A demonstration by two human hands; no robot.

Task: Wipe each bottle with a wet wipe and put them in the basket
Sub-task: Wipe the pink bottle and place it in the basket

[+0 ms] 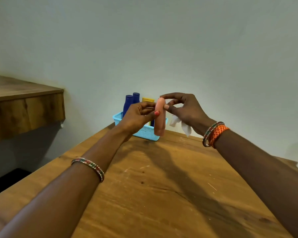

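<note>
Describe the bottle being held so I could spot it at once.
At the far end of the wooden table stands a light blue plastic basket. In front, both hands hold an upright peach-pink plastic bottle, unlike the dark blue bottles behind.

Pink bottle (159, 117), light-blue perforated basket (145, 133)

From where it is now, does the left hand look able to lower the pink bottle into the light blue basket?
Probably yes. The left hand holds the pink plastic bottle just before the light blue plastic basket; its near side looks free, with two dark blue bottles standing farther back.
</note>
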